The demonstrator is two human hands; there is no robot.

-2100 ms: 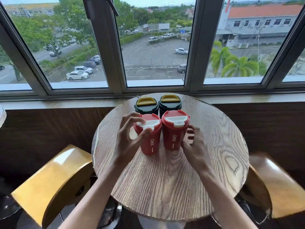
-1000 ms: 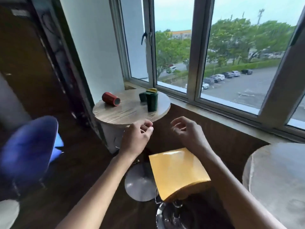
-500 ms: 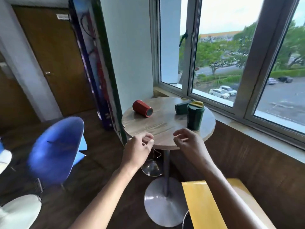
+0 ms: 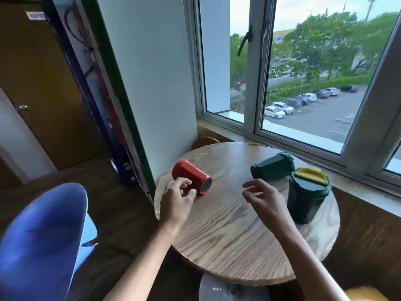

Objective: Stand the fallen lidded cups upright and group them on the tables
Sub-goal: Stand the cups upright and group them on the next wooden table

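Observation:
A red cup [image 4: 191,179] lies on its side at the left of a round wooden table [image 4: 234,235], its base turned toward me. A dark green cup [image 4: 271,167] lies on its side near the window. In front of it a second dark green cup [image 4: 307,198] with a yellow lid stands upright. My left hand [image 4: 176,200] hovers just in front of the red cup, fingers loosely curled and holding nothing. My right hand [image 4: 263,197] hangs over the table's middle, fingers apart, left of the upright green cup.
A blue chair [image 4: 41,240] stands at the lower left. A white wall [image 4: 152,83] and a dark pillar rise behind the table's left edge. The window sill [image 4: 303,144] runs along the far side. A yellow seat [image 4: 364,293] shows at the bottom right.
I have left the table with the two red and two green upright cups and come up to this table. Both hands now reach over its top, still holding nothing.

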